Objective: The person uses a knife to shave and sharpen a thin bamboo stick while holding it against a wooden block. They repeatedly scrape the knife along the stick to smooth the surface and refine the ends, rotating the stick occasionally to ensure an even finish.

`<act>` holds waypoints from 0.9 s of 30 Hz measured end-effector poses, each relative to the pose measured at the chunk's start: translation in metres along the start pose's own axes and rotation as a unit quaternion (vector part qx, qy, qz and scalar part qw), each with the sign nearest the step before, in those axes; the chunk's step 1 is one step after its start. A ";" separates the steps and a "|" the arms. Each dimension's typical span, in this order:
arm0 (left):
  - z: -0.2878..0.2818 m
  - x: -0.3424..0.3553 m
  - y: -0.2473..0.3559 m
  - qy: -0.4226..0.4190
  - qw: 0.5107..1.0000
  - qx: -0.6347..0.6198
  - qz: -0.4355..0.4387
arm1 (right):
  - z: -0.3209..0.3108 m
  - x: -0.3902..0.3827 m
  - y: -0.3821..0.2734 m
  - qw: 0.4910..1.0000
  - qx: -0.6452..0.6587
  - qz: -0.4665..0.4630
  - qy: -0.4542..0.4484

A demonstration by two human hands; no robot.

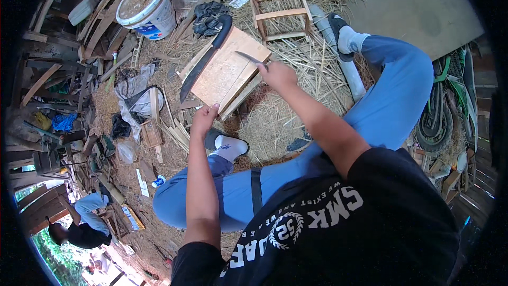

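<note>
My right hand (279, 77) is closed round the handle of a small knife (246, 57), its blade pointing left over a low wooden block (233, 66). Between thumb and fingers, my left hand (203, 121) pinches one end of a thin pale strip (231, 90), which looks like bamboo or wood. The strip runs across the block's top toward the knife; whether the blade touches it I cannot tell. A machete (200, 71) with a black handle lies on the block's left part, its tip toward me.
A wooden cage-like frame (280, 2) stands beyond the block, near scattered shavings (312, 63). A white bucket (146, 10) is at the far left. A grey pipe (349, 77) lies by my right leg, with a motorcycle wheel (435, 119) farther right. Another person (84, 228) sits at lower left.
</note>
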State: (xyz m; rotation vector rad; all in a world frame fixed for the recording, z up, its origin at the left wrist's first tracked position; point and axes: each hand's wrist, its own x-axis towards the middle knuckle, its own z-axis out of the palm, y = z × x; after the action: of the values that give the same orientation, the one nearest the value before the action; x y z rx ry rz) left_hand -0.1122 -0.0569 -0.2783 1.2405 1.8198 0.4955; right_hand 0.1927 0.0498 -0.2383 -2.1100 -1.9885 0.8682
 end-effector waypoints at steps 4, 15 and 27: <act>0.002 0.002 0.000 0.004 1.000 -0.007 0.006 | 0.009 -0.014 0.000 0.971 -0.128 -0.198 -0.032; 0.005 -0.001 0.014 -0.011 0.999 -0.046 -0.009 | 0.005 -0.007 -0.007 0.999 -0.001 -0.015 -0.029; 0.002 0.002 0.008 -0.012 0.999 -0.044 -0.008 | 0.019 -0.009 -0.005 0.992 -0.057 -0.081 -0.077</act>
State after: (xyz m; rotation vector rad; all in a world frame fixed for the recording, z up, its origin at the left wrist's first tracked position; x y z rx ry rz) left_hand -0.1066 -0.0521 -0.2747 1.1654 1.7675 0.5439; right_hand 0.1791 0.0368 -0.2491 -1.9550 -2.3028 0.9348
